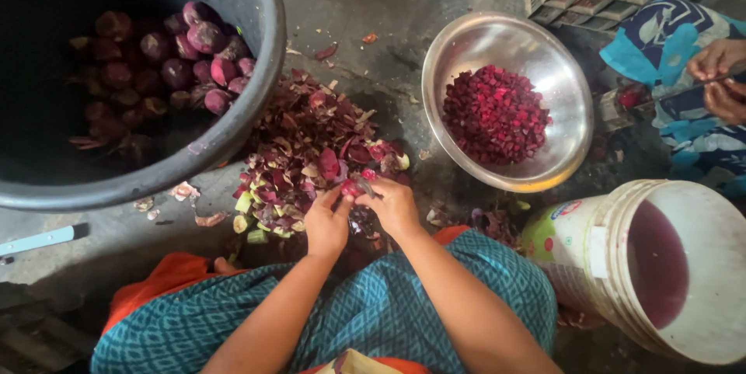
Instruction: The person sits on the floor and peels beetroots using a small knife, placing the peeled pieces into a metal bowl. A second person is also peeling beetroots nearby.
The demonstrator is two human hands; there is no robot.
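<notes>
Both hands meet over the peel pile [311,149]. The left hand [326,225] pinches a small beetroot piece [351,187] at its fingertips; the right hand [395,207] closes around a knife [368,187] touching that piece.

White plastic bucket [660,265] at lower right, tipped; colourful printed label [561,236] on its side: green, red, yellow patches. No signs, screens.

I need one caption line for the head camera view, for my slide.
Both hands, left hand and right hand, hold a small beetroot piece over a peel pile, beside a steel bowl.
</notes>
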